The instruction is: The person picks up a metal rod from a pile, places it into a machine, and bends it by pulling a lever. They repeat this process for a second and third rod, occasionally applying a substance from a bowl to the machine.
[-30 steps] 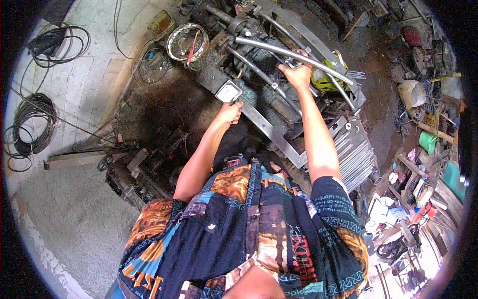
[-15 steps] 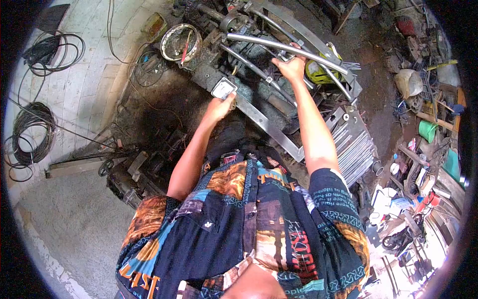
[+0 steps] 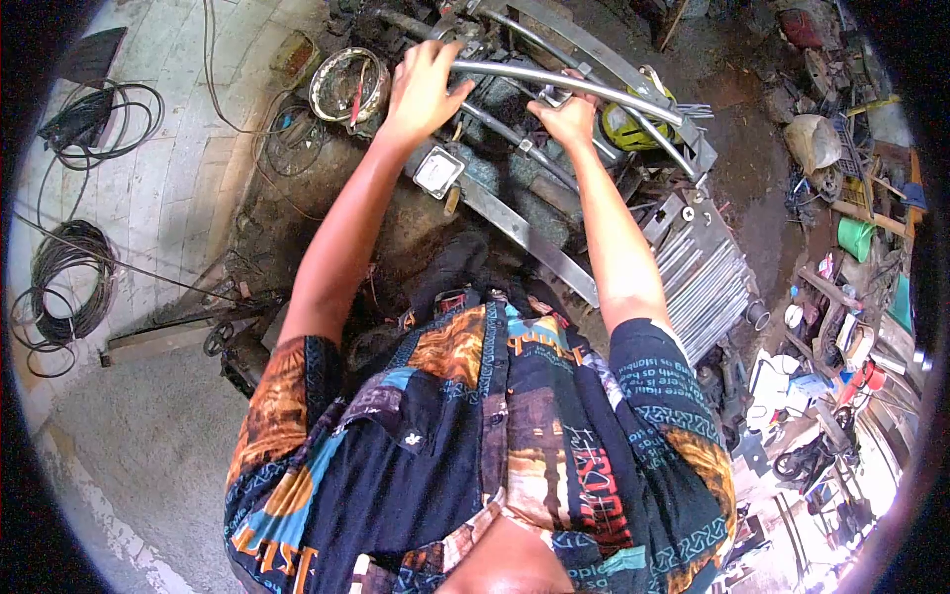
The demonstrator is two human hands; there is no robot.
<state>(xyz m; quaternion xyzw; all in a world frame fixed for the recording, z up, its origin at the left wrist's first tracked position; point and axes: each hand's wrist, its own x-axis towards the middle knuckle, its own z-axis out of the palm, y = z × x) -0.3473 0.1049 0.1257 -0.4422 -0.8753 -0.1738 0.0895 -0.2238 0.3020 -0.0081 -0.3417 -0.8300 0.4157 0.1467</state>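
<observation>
My left hand (image 3: 424, 91) is over the machine's upper left part, at the left end of a long bent metal tube (image 3: 574, 83), with fingers spread. Beneath the tube, my right hand (image 3: 568, 117) has its fingers curled around a small metal part that I cannot make out. A white-faced square box (image 3: 436, 171) sits on the machine's near edge, below my left wrist. From there a flat metal bar (image 3: 529, 241) runs down to the right. Another round rod (image 3: 522, 146) lies between my hands.
Left of my left hand is a round tub (image 3: 348, 89) with a red-handled tool. Many thin metal rods (image 3: 705, 287) lie at the right. A yellow-green round object (image 3: 633, 129) is beyond my right hand. Coiled cables (image 3: 71, 282) lie on the left floor.
My left hand has left the white-faced box and moved up to the left end of the bent tube, its fingers now spread. My right hand stays nearly in place.
</observation>
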